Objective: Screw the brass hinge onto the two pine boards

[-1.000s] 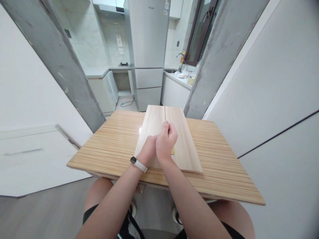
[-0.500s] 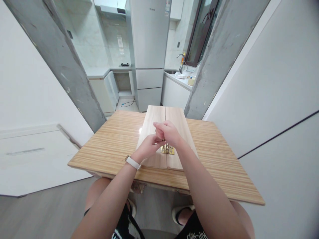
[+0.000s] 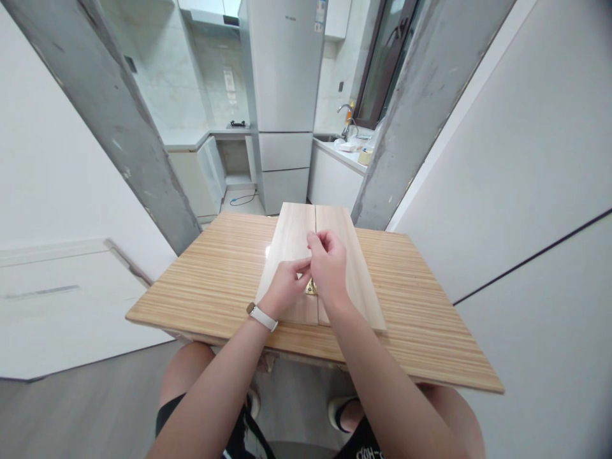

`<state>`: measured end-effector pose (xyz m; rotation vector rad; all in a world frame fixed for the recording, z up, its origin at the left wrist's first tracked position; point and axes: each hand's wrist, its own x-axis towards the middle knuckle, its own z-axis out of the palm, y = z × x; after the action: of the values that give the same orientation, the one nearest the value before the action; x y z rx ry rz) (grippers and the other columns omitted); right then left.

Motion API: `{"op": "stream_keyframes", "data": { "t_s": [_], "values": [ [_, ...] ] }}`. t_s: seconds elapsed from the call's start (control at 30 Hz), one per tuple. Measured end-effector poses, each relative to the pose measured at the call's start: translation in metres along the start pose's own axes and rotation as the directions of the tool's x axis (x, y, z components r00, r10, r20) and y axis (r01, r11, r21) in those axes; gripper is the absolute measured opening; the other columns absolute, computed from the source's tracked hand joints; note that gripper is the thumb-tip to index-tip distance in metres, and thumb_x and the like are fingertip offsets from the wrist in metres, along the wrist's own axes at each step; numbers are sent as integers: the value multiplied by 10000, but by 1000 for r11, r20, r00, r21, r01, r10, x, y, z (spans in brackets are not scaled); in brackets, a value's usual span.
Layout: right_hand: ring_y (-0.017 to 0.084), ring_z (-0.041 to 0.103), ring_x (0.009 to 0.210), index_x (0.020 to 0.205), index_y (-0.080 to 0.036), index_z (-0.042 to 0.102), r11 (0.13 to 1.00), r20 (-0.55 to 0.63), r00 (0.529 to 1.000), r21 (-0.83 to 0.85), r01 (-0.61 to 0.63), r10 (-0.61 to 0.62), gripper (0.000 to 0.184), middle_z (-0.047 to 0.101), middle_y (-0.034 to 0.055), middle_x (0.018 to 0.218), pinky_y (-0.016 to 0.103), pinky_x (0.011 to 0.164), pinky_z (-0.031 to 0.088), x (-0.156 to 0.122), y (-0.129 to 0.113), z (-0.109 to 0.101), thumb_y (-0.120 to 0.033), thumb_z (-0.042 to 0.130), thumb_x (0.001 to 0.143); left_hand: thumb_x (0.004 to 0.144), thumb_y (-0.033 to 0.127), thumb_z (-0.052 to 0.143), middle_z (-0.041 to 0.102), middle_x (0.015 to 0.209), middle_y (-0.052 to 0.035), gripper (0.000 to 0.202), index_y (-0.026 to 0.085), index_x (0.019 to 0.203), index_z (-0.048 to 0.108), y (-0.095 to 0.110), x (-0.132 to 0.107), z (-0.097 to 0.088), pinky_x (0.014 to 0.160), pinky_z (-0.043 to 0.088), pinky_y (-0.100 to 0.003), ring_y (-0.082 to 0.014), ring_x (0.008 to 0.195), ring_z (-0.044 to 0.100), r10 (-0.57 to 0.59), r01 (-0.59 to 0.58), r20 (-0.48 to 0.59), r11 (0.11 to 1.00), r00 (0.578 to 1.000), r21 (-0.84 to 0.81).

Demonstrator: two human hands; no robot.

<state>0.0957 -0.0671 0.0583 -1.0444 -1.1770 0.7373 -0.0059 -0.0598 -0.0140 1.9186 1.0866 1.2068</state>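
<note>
Two pale wooden boards [image 3: 291,233] lie side by side on a striped wooden table [image 3: 210,280], meeting along a narrow seam. A small brass hinge [image 3: 310,288] sits across that seam, mostly hidden by my hands. My left hand [image 3: 285,285], with a white wristband, rests on the left board beside the hinge, its fingers pinched at the hinge's edge. My right hand [image 3: 327,264] hovers just above the hinge with fingers curled together in a pinch; what they hold is too small to see.
The table's near edge is over my knees. A grey concrete pillar [image 3: 119,127] stands at the left and another [image 3: 415,108] at the right, with white walls beside them. Behind is a kitchen with a tall fridge [image 3: 284,102] and a sink counter [image 3: 342,156].
A second ago both hands were bunched in fists over the hinge. They opened apart and showed the hinge, then closed in over it again, with the right hand now pinching above it.
</note>
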Motion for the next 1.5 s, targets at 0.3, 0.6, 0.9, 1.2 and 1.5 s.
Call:
{"op": "stream_keyframes", "data": {
  "t_s": [0.3, 0.6, 0.9, 1.2, 1.5],
  "values": [
    [156, 384, 631, 685, -252, 349, 988, -213, 974, -149, 49, -81, 377, 380, -34, 649, 307, 612, 332, -32, 5, 31, -395, 514, 992, 842, 130, 622, 730, 706, -97, 166, 123, 727, 742, -23, -8, 2, 574, 413, -277, -162, 602, 549, 23, -14, -34, 969, 999, 248],
    [92, 208, 482, 493, -247, 254, 993, 377, 922, -111, -47, 86, 577, 202, -61, 486, 320, 495, 143, 9, 4, 16, -467, 586, 910, 874, 179, 640, 796, 906, -88, 138, 121, 901, 761, -17, -10, -18, 724, 560, -305, -237, 855, 728, -81, 88, 55, 987, 995, -136],
    [78, 225, 435, 431, -228, 359, 964, 784, 615, 87, -250, 89, 611, 302, -70, 417, 302, 481, 165, 47, 10, -13, -513, 675, 869, 932, 372, 689, 790, 1069, -127, 315, 94, 1062, 760, -14, 5, -5, 932, 564, -374, -271, 1040, 725, -52, 101, 130, 909, 990, -405],
    [144, 459, 666, 717, -215, 533, 1000, 150, 989, 20, -10, 7, 287, 494, -30, 682, 291, 632, 368, -4, 4, -5, -395, 649, 908, 908, 215, 626, 769, 791, -48, 200, 102, 855, 782, -2, -4, -5, 714, 511, -248, -192, 783, 685, -14, 12, -20, 996, 1000, -87],
    [134, 328, 576, 623, -245, 321, 994, -203, 978, -111, 23, -46, 448, 314, -49, 593, 316, 559, 271, -28, 6, 28, -409, 514, 992, 805, 95, 605, 710, 628, -42, 188, 96, 665, 730, -15, -6, -4, 571, 421, -225, -142, 608, 569, -16, 20, -38, 995, 999, 102]
  ]
}}
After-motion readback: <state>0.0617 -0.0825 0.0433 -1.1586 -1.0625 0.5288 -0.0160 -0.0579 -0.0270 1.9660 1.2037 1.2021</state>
